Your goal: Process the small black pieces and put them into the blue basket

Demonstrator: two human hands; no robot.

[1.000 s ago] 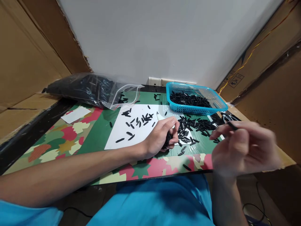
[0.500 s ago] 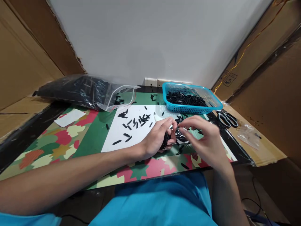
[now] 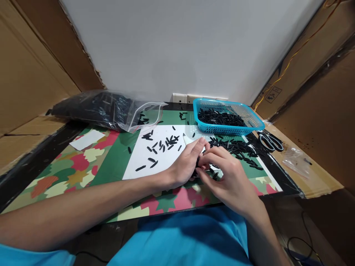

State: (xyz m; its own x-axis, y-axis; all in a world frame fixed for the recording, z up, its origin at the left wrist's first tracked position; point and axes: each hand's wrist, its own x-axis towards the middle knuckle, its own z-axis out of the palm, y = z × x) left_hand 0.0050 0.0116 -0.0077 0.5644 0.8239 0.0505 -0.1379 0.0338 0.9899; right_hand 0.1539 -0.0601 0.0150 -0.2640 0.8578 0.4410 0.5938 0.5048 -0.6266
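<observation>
Left hand [image 3: 185, 163] and right hand [image 3: 226, 175] sitting close around slim black pieces [image 3: 198, 162]

Nearest, well to the near side of the blue basket [image 3: 230, 130], the left forearm is lying almost level from the left, its thumb uppermost and its fingers curling around a small clump of the pieces; the right hand is hiding much of that grip. The right forearm is slanting in from the lower right, the wrist bending inward and the back of the hand facing up. Its fingertips are drawing together against the clump, though whether they are pinching a piece I cannot tell.

The pieces are looking light, stiff and fairly smooth, so they would probably be slipping if squeezed by an end; a fingertip hold across the narrow middle would be safest. They are not seeming fragile.

On the near left of the basket, loose pieces [image 3: 166, 144] are lying scattered over a white sheet [image 3: 135, 157]. Just in front of the basket, a denser pile [image 3: 235, 146] is spreading rightward. Scissors [image 3: 268, 142] are resting on its near right. The basket itself is holding many more pieces, and a large clear zip bag [image 3: 95, 109] of black contents is slumping well to its left. Behind it, a socket strip [image 3: 180, 98] is standing against the wall [image 3: 177, 48].
</observation>
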